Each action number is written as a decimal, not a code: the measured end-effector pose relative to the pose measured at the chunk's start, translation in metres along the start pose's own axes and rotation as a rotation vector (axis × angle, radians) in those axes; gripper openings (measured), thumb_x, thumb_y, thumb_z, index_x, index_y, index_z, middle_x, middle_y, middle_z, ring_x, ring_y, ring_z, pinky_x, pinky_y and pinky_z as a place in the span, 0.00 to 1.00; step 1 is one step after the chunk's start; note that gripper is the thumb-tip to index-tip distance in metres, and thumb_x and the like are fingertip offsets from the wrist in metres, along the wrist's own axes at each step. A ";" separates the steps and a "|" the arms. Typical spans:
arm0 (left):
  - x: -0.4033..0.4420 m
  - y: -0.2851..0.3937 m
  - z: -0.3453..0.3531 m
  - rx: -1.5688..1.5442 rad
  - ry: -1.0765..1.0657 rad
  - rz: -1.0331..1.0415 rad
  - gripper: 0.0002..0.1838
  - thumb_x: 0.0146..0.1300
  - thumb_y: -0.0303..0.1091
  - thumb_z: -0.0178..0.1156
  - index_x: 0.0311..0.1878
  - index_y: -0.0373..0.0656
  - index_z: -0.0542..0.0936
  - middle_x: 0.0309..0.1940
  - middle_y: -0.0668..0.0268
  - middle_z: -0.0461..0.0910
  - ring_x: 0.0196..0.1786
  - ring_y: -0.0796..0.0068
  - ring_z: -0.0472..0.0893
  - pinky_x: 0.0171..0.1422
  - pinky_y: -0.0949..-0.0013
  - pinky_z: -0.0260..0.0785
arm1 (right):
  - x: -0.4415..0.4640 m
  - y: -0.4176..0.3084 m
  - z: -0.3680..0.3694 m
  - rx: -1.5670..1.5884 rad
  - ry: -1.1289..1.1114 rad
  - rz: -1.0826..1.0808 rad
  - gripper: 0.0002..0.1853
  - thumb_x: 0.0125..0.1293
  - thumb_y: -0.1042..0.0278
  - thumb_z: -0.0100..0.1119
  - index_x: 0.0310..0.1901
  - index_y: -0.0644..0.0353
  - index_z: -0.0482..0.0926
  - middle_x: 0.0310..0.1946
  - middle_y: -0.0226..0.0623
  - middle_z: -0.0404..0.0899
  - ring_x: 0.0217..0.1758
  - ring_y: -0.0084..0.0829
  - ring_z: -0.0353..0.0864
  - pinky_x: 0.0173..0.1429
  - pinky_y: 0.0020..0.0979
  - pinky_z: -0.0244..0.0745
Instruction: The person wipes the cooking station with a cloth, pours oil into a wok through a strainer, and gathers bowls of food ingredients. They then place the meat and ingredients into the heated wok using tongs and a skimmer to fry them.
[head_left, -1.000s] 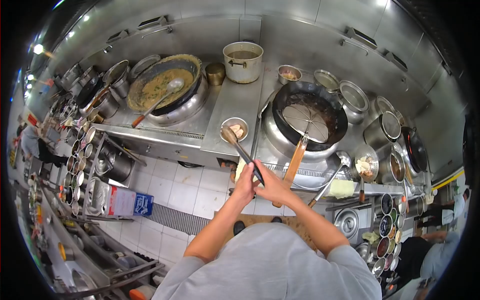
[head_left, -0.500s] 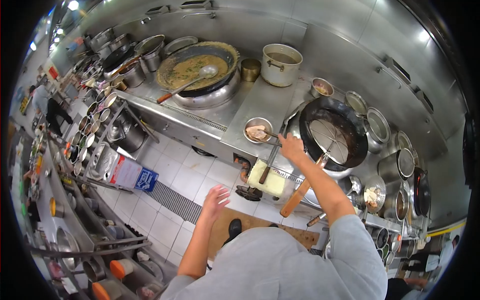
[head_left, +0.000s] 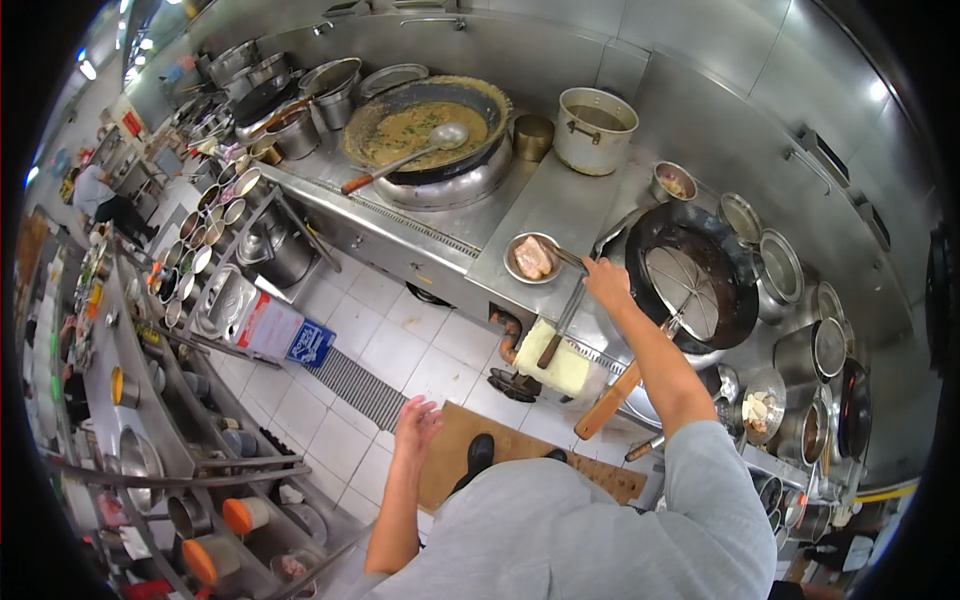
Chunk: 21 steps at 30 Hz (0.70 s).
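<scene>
My right hand (head_left: 608,284) is closed round what look like metal tongs (head_left: 571,258), whose tips are at the rim of a small steel bowl (head_left: 514,272). A pale piece of meat (head_left: 534,258) lies in that bowl. Just below the hand, a long-handled utensil (head_left: 550,350) rests across a folded pale-yellow cloth (head_left: 562,366) at the counter edge. Beside my right forearm, a round wire-mesh strainer (head_left: 683,290) sits in a large black wok (head_left: 735,265), its wooden handle (head_left: 610,400) sticking out toward me. My left hand (head_left: 417,428) hangs over the floor with fingers apart, holding nothing.
At the back left, a ladle (head_left: 448,137) lies in a wide wok of brownish food (head_left: 400,125). A tall pot of liquid (head_left: 597,140) stands behind the bowl. Pots and a strainer (head_left: 766,400) crowd the right; shelves (head_left: 230,480) line the left. A person (head_left: 92,190) stands far off.
The tongs have drawn back from the meat to the bowl's rim, and the meat now lies turned in the bowl. My left hand has lowered slightly. The whole view has shifted.
</scene>
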<state>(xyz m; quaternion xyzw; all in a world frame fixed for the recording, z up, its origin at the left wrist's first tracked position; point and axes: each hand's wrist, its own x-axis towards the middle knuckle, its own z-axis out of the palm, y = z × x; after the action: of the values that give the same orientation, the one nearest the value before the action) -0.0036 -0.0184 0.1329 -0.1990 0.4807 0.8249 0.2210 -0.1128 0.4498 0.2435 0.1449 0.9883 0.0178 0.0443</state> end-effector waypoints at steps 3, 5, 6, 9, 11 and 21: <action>0.000 -0.006 0.056 0.093 -0.146 -0.085 0.17 0.67 0.40 0.54 0.56 0.48 0.70 0.46 0.63 0.76 0.48 0.68 0.77 0.50 0.62 0.72 | -0.008 -0.005 -0.013 -0.103 -0.036 -0.006 0.26 0.62 0.47 0.59 0.59 0.48 0.71 0.48 0.44 0.75 0.48 0.44 0.82 0.46 0.41 0.78; 0.001 -0.013 0.085 0.151 -0.220 -0.114 0.16 0.68 0.38 0.53 0.56 0.47 0.70 0.47 0.63 0.76 0.48 0.68 0.77 0.50 0.63 0.72 | -0.009 -0.013 -0.018 -0.103 -0.102 0.020 0.27 0.63 0.45 0.57 0.61 0.47 0.70 0.51 0.44 0.73 0.50 0.44 0.80 0.47 0.43 0.78; 0.003 -0.017 0.096 0.198 -0.289 -0.113 0.15 0.68 0.37 0.52 0.56 0.46 0.70 0.47 0.63 0.76 0.48 0.69 0.77 0.50 0.64 0.72 | -0.008 -0.017 -0.016 -0.126 -0.120 0.037 0.28 0.63 0.45 0.57 0.62 0.47 0.70 0.51 0.44 0.73 0.51 0.45 0.80 0.48 0.45 0.77; 0.004 -0.024 0.118 0.278 -0.378 -0.114 0.13 0.69 0.36 0.51 0.55 0.45 0.71 0.46 0.63 0.77 0.47 0.71 0.78 0.49 0.66 0.72 | -0.005 -0.028 -0.005 -0.171 -0.188 0.063 0.26 0.65 0.49 0.54 0.63 0.47 0.69 0.53 0.45 0.71 0.55 0.49 0.77 0.50 0.49 0.76; 0.001 -0.026 0.116 0.314 -0.398 -0.115 0.13 0.69 0.36 0.52 0.54 0.45 0.71 0.45 0.64 0.78 0.46 0.72 0.78 0.48 0.67 0.72 | 0.003 -0.028 0.011 -0.214 -0.129 0.055 0.23 0.66 0.56 0.50 0.63 0.49 0.70 0.53 0.45 0.71 0.54 0.48 0.77 0.50 0.49 0.76; 0.000 -0.023 0.045 0.142 -0.217 -0.158 0.11 0.70 0.36 0.51 0.53 0.46 0.71 0.45 0.63 0.78 0.45 0.70 0.78 0.48 0.66 0.73 | 0.003 -0.047 -0.003 -0.333 -0.066 0.134 0.17 0.66 0.62 0.47 0.55 0.51 0.76 0.49 0.45 0.73 0.51 0.47 0.79 0.46 0.45 0.77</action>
<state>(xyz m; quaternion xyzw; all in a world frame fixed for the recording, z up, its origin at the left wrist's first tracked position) 0.0041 0.0313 0.1367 -0.1297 0.4939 0.7857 0.3493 -0.1297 0.4058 0.2439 0.2014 0.9579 0.1791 0.0990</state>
